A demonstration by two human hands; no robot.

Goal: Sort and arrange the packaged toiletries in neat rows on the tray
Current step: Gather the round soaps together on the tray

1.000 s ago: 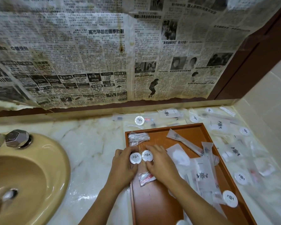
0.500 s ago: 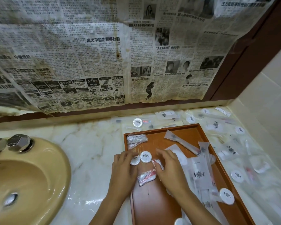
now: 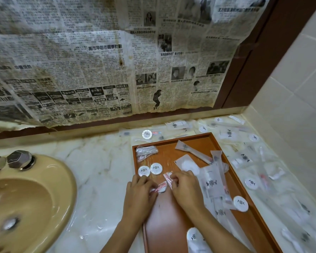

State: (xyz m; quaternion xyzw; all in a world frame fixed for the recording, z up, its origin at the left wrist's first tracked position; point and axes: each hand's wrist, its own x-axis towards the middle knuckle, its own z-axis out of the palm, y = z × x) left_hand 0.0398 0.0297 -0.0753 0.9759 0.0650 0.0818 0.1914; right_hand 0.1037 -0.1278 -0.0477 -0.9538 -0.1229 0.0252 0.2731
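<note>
Both hands have come off the two round white discs (image 3: pixel 150 169), which now sit side by side, touching, near the tray's (image 3: pixel 171 221) left edge w/ nobody holding them; a sec ago the fingers were still nudging them together. Left hand (image 3: pixel 140 196) and right hand (image 3: pixel 185 189) have dropped a bit toward the person and are now on a small clear packet w/ red print (image 3: pixel 160 187), each pinching one end, fingers curled. So the disc pair looks set as the start of a row; small packets seem next. Two similar packets (image 3: pixel 146 152) lie at the tray's far left corner. Long sachets (image 3: pixel 211 179) on the tray's right side are jumbled, and lots more toiletries are scattered on the counter (image 3: pixel 98 170), so it's early days.
</note>
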